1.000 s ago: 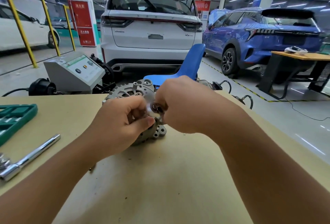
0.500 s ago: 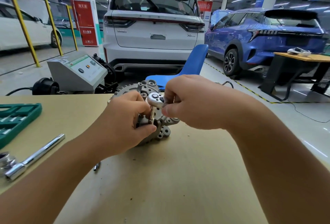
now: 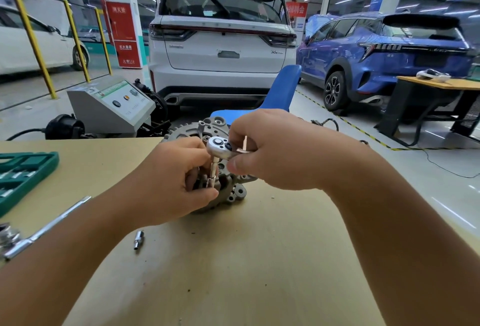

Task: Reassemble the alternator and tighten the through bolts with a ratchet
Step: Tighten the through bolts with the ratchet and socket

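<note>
A grey cast alternator (image 3: 235, 193) stands on the cardboard-covered table (image 3: 233, 260), mostly hidden behind my hands. My right hand (image 3: 275, 151) grips a small chrome ratchet (image 3: 219, 145) by its handle, its round head uppermost. A thin extension and socket (image 3: 213, 172) run down from the head onto the alternator housing. My left hand (image 3: 171, 183) curls round the lower end of that extension and the housing beside it. One through bolt (image 3: 200, 128) sticks up at the alternator's far side.
A loose small socket bit (image 3: 139, 240) lies on the table near my left forearm. A long chrome bar tool (image 3: 49, 227) and a green socket case (image 3: 23, 175) sit at the left. Beyond the table stand a grey test machine (image 3: 111, 105), a blue chair (image 3: 278, 92) and parked cars.
The ratchet head has risen into plain view above the alternator and swung slightly. My view has shifted a little closer. Both hands keep their hold.
</note>
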Demonstrator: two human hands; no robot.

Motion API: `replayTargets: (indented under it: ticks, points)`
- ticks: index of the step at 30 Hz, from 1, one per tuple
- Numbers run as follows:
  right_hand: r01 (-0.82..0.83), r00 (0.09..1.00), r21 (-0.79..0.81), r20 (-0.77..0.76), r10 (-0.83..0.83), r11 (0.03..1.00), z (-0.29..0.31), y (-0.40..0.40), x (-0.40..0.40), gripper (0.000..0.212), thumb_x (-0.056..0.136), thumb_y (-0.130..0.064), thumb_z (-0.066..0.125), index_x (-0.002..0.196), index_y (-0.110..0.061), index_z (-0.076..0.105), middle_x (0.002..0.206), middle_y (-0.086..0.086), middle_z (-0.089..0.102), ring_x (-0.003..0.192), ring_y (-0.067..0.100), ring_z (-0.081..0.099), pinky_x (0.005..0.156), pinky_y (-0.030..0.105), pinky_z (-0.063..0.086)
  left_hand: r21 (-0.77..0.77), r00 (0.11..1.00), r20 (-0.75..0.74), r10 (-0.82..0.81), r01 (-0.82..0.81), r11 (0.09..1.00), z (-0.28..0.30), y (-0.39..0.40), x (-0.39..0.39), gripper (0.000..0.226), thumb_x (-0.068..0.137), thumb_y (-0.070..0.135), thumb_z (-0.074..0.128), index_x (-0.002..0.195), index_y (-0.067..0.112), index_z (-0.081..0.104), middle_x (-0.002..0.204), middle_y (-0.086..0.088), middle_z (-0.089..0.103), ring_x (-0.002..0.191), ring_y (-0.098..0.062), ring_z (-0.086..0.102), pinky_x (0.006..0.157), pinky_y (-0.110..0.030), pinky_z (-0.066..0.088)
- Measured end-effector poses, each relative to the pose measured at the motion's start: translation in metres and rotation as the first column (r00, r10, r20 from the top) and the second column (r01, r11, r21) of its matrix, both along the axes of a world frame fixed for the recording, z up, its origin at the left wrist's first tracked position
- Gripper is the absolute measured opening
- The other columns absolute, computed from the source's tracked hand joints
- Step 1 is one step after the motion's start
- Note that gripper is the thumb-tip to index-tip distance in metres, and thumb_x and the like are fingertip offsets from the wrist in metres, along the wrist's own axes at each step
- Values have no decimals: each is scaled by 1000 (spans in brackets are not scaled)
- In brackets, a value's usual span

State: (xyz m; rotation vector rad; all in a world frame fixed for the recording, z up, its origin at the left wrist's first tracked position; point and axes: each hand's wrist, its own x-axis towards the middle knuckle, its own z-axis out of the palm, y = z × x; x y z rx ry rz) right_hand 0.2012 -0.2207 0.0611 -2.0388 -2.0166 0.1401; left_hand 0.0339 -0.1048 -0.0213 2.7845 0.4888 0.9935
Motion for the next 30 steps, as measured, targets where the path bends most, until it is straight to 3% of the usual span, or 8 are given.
replayTargets:
  ticks: [7, 10, 14, 17, 21, 23, 25, 30]
  points:
    - [-34, 999, -23, -5, 34, 999, 3, -3, -1, 11, 93, -41, 71, 91, -30, 68, 79, -7, 61, 65, 11, 54, 49, 24, 36, 66, 1000, -5, -1, 2, 998, -4, -1, 1, 57, 68, 8, 92, 68, 39, 43, 77, 24, 40, 60, -3, 44, 57, -18, 31]
    - [-38, 999, -24, -5, 38, 999, 2, 0, -1, 11, 94, -38, 70, 93, -27, 71, 69, -6, 58, 58, 12, 51, 45, 23, 33, 93, 1000, 13, -12, 11, 996, -5, 2, 2, 67, 67, 6, 91, 67, 46, 38, 78, 24, 40, 62, -2, 44, 58, -19, 30]
    - [-43, 999, -25, -18, 42, 999, 2, 0, -2, 10, 93, -36, 73, 90, -27, 73, 60, -7, 51, 52, 10, 46, 35, 12, 31, 71, 1000, 17, -3, 1, 997, -10, 8, 0, 18, 77, 19, 87, 78, 20, 69, 80, 22, 46, 69, -2, 49, 59, -18, 32]
    - [-40, 999, -16, -6, 40, 999, 2, -1, -6, 6, 91, -34, 75, 88, -28, 74, 62, -7, 53, 50, 11, 47, 32, 11, 31, -86, 977, 95, -188, 197, 977, -8, 7, 1, 9, 94, 32, 68, 101, 29, 73, 87, 16, 61, 74, -12, 57, 62, -25, 42]
    - [11, 992, 84, 127, -22, 996, -4, 1, -12, 14, 91, -19, 69, 98, -30, 74, 82, -3, 64, 67, 17, 59, 54, 28, 54, -99, 961, 145, -237, 252, 963, -13, 7, 3, 13, 98, 36, 60, 104, 44, 69, 84, 15, 67, 73, -15, 60, 64, -31, 47]
    - [65, 984, 131, 154, -85, 989, -7, 3, -17, 6, 89, -23, 70, 85, -24, 66, 79, -1, 57, 63, 19, 55, 50, 29, 42, -137, 970, 196, -146, 175, 975, -17, 8, 5, 20, 93, 47, 63, 100, 34, 76, 79, 9, 69, 69, -18, 60, 62, -39, 50]
    - [75, 985, 95, 147, -89, 993, -10, 2, -21, 30, 87, -29, 74, 69, -21, 50, 70, -1, 51, 54, 18, 47, 47, 26, 31, -173, 961, 252, -116, 162, 972, -19, 6, 7, 23, 89, 53, 67, 94, 34, 77, 74, 5, 71, 64, -20, 61, 58, -41, 51]
    - [96, 986, 118, 127, -111, 988, -7, -1, -23, 21, 80, -26, 72, 73, -19, 53, 70, -3, 53, 57, 19, 50, 49, 26, 33, -249, 970, 227, -86, 143, 958, -18, 7, 6, 8, 83, 32, 76, 89, 29, 79, 76, 7, 74, 65, -15, 66, 61, -31, 54]
